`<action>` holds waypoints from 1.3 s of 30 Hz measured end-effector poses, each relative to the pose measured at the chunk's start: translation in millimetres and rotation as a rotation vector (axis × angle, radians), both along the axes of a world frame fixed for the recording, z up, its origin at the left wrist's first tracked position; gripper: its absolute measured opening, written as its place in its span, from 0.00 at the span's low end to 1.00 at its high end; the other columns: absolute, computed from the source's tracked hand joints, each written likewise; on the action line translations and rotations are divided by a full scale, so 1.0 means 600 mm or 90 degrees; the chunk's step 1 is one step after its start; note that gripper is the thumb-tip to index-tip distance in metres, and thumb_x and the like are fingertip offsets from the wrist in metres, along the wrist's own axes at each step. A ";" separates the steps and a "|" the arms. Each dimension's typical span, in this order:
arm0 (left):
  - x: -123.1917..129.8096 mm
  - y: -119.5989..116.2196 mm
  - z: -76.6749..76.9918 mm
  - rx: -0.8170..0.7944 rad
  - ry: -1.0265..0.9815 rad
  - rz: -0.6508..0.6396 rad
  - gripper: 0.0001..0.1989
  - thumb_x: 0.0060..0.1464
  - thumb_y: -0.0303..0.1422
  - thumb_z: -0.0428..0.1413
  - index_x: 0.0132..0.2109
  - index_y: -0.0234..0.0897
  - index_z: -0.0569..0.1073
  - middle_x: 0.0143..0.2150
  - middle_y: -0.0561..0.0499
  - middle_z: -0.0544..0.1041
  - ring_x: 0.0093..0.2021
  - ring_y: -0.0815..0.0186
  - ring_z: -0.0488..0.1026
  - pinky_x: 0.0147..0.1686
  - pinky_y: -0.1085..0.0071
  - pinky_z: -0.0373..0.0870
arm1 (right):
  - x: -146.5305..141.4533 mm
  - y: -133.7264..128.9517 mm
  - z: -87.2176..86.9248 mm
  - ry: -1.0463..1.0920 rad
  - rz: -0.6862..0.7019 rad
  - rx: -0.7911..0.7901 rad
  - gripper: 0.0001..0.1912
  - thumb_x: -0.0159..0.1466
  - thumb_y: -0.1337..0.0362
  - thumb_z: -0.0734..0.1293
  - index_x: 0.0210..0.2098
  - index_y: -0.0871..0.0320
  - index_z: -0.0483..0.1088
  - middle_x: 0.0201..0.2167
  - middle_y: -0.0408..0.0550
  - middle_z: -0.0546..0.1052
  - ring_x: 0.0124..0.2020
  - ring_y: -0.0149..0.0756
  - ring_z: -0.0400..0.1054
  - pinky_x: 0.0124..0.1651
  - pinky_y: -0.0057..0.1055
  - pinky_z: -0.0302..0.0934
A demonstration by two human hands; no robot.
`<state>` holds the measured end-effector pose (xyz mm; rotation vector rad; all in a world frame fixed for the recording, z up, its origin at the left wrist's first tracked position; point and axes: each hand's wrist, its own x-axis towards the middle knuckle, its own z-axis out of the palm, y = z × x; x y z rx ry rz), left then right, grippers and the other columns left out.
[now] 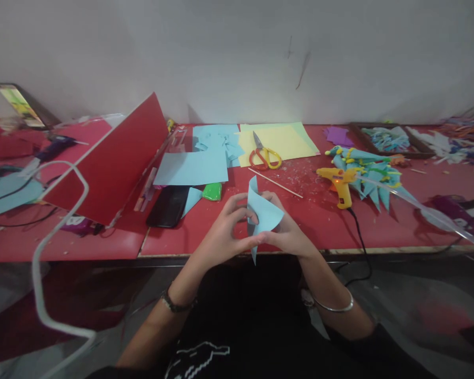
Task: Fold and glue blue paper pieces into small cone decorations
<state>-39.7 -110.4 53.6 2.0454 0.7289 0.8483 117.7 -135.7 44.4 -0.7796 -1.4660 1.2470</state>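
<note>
Both my hands hold one piece of light blue paper (266,213) over the table's front edge. The paper is curled, with pointed corners sticking up, down and to the right. My left hand (231,226) grips its left side, thumb pressed near the lower middle. My right hand (290,231) closes on it from the right, the two thumb tips meeting; its other fingers are partly hidden behind the paper. Beyond my hands lie a thin wooden stick (275,183), scissors (265,157) with red and yellow handles and a small green packet (212,191).
A yellow glue gun (339,185) stands at right, its cord hanging off the edge, beside several blue paper cones (375,179). Yellow sheets (288,138), a blue sheet (193,168) and a black phone (168,207) lie on the red table. A red board (118,158) leans upright at left.
</note>
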 end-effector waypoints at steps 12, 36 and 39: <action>0.000 -0.010 0.002 -0.078 -0.114 0.011 0.18 0.41 0.37 0.60 0.41 0.39 0.67 0.56 0.45 0.55 0.56 0.55 0.57 0.42 0.64 0.72 | -0.005 0.005 0.009 -0.049 -0.019 0.100 0.20 0.54 0.44 0.60 0.33 0.55 0.60 0.38 0.47 0.57 0.38 0.34 0.58 0.43 0.35 0.59; -0.008 -0.009 0.022 -0.043 -0.092 -0.020 0.14 0.44 0.43 0.56 0.33 0.37 0.69 0.50 0.44 0.61 0.52 0.56 0.61 0.47 0.61 0.66 | 0.005 -0.005 0.021 -0.108 0.000 0.131 0.20 0.51 0.47 0.65 0.33 0.54 0.59 0.37 0.46 0.58 0.40 0.36 0.57 0.43 0.36 0.57; -0.008 -0.010 0.023 -0.030 -0.082 -0.019 0.15 0.43 0.43 0.57 0.35 0.38 0.70 0.50 0.44 0.62 0.52 0.55 0.61 0.46 0.60 0.67 | 0.006 -0.005 0.020 -0.100 0.006 0.133 0.18 0.52 0.49 0.65 0.34 0.54 0.60 0.38 0.46 0.58 0.41 0.37 0.58 0.44 0.36 0.57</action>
